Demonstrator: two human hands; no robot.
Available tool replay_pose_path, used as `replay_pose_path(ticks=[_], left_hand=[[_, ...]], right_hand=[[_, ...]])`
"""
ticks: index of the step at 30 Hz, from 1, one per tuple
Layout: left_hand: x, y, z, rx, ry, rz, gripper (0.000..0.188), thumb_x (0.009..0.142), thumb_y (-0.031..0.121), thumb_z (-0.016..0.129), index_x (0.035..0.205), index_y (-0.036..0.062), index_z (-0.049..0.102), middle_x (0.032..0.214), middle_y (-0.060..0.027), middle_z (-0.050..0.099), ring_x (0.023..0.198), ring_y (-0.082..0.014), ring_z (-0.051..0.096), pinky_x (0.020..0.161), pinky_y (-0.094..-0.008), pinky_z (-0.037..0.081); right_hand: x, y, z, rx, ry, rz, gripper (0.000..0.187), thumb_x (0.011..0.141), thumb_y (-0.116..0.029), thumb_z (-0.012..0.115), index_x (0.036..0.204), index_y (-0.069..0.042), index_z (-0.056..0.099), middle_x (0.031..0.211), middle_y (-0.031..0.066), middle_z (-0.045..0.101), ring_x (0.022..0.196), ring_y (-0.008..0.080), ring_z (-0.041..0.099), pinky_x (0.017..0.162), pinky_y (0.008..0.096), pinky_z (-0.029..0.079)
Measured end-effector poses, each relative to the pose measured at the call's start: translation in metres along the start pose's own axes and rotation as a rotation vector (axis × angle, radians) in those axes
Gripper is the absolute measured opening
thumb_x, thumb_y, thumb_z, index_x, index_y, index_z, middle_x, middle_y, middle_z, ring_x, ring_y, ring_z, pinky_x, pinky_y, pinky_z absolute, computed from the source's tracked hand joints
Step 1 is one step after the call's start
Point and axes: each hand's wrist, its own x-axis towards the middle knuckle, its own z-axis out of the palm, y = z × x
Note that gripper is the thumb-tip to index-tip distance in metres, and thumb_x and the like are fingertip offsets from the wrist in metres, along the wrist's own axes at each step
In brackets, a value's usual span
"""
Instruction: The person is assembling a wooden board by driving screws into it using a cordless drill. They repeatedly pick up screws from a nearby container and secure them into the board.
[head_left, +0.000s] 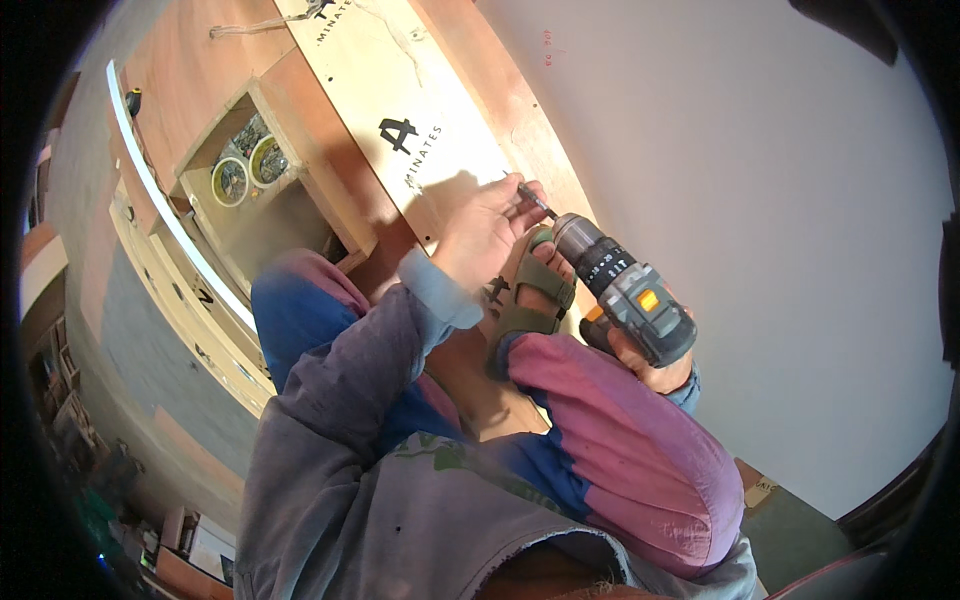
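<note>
My right hand (650, 368) grips the handle of a grey and black cordless drill (625, 290) with an orange button on top. The drill points up and to the left, and a thin bit (542, 206) sticks out of its chuck. My left hand (482, 232) is closed at the front end of the bit, thumb and fingers pinched around it. Whether a screw sits on the tip is hidden by the fingers. Below the hands is my sandalled foot (540, 295), resting on a pale wooden board (440, 150) with black printing.
Left of the board stands an open wooden box (355, 215) with two tubs (230, 182) of small hardware. A long white strip (165, 215) curves past it. To the right rises a large pale panel (760, 200). Shelving with clutter (75, 420) is at far left.
</note>
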Motion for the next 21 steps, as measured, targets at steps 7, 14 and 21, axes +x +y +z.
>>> replay_pose_path(ticks=[7, 14, 21], left_hand=[[0.006, -0.073, -0.010, -0.023, 0.312, -0.148, 0.023, 0.109, 0.025, 0.049, 0.107, 0.0072, 0.062, 0.100, -0.0064, 0.068, 0.089, -0.0190, 0.065, 0.081, -0.0390, 0.057], [0.038, -0.072, -0.024, 0.005, 0.412, -0.095, 0.024, 0.110, 0.027, 0.047, 0.113, 0.0071, 0.061, 0.100, -0.0042, 0.068, 0.087, -0.0178, 0.067, 0.078, -0.0379, 0.058], [0.036, -0.074, -0.030, -0.015, 0.391, -0.021, 0.024, 0.108, 0.027, 0.053, 0.113, 0.0057, 0.062, 0.101, -0.0058, 0.068, 0.088, -0.0169, 0.067, 0.078, -0.0339, 0.059]], right_hand=[[0.013, -0.013, -0.012, -0.544, -0.233, -0.063, 0.044, 0.074, -0.005, 0.074, 0.117, -0.002, 0.067, 0.111, 0.0144, 0.070, 0.081, 0.0292, 0.074, 0.068, 0.0370, 0.060], [0.035, 0.021, 0.018, -0.412, -0.176, 0.040, 0.042, 0.070, -0.005, 0.072, 0.111, -0.002, 0.068, 0.104, 0.0180, 0.072, 0.080, 0.0334, 0.073, 0.072, 0.0379, 0.059], [0.047, 0.030, 0.022, -0.437, -0.192, -0.059, 0.040, 0.067, -0.005, 0.072, 0.107, -0.001, 0.070, 0.106, 0.0186, 0.072, 0.081, 0.0340, 0.073, 0.073, 0.0374, 0.059]])
